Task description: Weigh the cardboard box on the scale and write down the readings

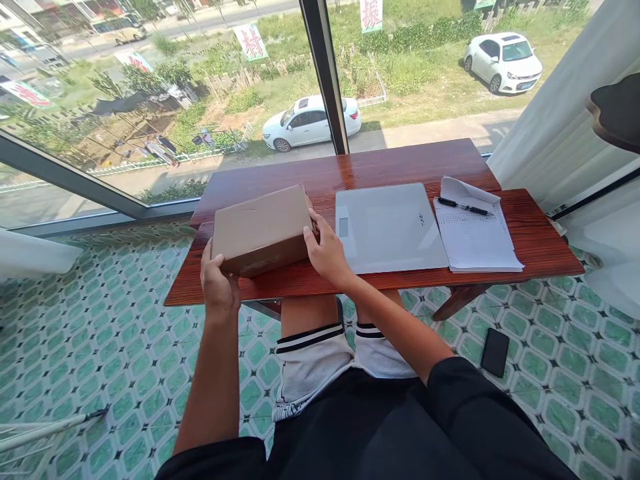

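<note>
A brown cardboard box (263, 223) is held between my two hands at the left part of the wooden table (380, 160). My left hand (219, 283) grips its near left corner, with the thumb against the front side. On the right end, my right hand (325, 248) has its fingers closed around the box's edge. Whether the underside touches the table, I cannot tell. Just right of my right hand lies a flat glass scale (390, 227) with a small grey display.
Right of the scale is a stack of paper (477, 240) with a black pen (465, 207) across it. A black phone (495, 352) lies on the tiled floor. Window panes with a dark frame (325, 73) stand behind the table, and a white curtain (555, 100) hangs at the right.
</note>
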The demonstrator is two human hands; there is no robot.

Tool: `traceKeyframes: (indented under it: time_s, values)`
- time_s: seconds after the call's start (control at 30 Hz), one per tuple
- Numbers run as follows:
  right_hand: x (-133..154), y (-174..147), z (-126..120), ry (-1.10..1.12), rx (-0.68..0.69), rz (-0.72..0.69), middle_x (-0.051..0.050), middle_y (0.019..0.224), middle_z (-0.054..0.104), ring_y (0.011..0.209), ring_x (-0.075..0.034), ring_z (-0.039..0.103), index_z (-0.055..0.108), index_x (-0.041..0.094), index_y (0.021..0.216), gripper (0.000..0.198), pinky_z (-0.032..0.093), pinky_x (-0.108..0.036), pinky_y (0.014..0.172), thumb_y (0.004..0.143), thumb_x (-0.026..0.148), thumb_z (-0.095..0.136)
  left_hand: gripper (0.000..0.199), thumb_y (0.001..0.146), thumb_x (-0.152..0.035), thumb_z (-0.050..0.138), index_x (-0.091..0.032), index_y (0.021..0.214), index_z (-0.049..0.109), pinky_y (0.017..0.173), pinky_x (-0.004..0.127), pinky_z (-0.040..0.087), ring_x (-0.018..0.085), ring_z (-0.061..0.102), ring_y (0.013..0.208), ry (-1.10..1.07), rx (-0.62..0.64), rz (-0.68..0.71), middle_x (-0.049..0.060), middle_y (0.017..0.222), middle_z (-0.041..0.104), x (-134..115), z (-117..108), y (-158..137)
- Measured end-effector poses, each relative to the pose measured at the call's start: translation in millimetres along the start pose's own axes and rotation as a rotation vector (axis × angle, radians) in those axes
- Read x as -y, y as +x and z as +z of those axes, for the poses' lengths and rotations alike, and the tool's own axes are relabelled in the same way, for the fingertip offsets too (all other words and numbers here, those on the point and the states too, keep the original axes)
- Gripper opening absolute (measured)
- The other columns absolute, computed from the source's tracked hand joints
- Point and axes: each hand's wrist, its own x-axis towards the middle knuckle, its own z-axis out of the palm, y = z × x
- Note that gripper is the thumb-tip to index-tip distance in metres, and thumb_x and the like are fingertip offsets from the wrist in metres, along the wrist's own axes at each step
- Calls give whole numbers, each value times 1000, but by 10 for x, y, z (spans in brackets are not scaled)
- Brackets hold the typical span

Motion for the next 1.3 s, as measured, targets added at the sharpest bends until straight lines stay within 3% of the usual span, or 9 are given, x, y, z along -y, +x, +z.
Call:
traceKeyframes:
  time_s: [0.2,0.37,0.47,0.6,0.77,0.87,0.97,1.13,1.3]
  values:
    - [-39,27,12,15,0,-27,-6,150,47,139,-22,44,44,19,146,54,36,-41,120,96,39,41,66,77,-33,41,-26,142,47,74,29,53,24,55,124,38,-13,24,1,146,55,72,-2,32]
    - [-22,74,-90,25,63,-48,-9,150,46,142,-21,40,44,13,146,58,29,-39,124,95,41,41,71,75,-27,44,-18,145,35,108,38,43,23,47,136,129,-146,154,9,149,48,79,-1,59]
    - [32,120,-294,2,47,-66,-8,149,48,140,-21,42,48,15,143,57,32,-40,122,94,44,42,72,71,-19,44,-15,142,32,118,36,30,18,40,142,175,-296,361,12,151,42,-36,63,0]
    - [140,199,-701,-57,-26,-149,-5,143,53,134,-20,49,53,22,135,48,39,-40,117,93,42,44,66,70,-15,42,-15,136,41,114,39,37,17,50,134,244,-313,721,11,140,52,-273,269,-155]
    - [288,265,-1280,-180,-132,-239,-7,131,63,121,-19,59,59,22,128,41,52,-36,99,94,37,42,54,78,-24,50,-19,131,48,111,47,41,25,56,126,220,-123,1031,11,130,58,-484,629,-287]
    - [333,291,-1631,-263,-199,-243,-8,125,66,115,-18,62,62,21,124,39,54,-35,93,95,37,42,43,76,-36,59,-23,117,56,112,53,39,30,56,124,256,30,1079,10,120,63,-554,871,-363]
    - [319,311,-1990,-346,-264,-257,-8,119,69,109,-17,65,63,19,125,40,53,-35,94,96,36,41,33,74,-42,64,-27,104,63,114,57,35,32,56,124,232,303,1102,8,115,66,-623,1154,-498]
    - [177,290,-2580,-559,-383,-261,-8,110,72,104,-19,68,66,19,120,40,55,-35,88,96,39,41,28,85,-37,59,-39,112,65,111,53,43,25,60,123,275,765,1402,0,119,69,-739,1672,-880]
    - [-61,196,-3084,-818,-443,-237,-8,109,72,97,-21,68,70,21,114,36,53,-35,82,96,41,46,33,92,-28,57,-36,124,58,103,36,49,16,62,116,155,667,1959,-1,120,68,-675,2149,-1316]
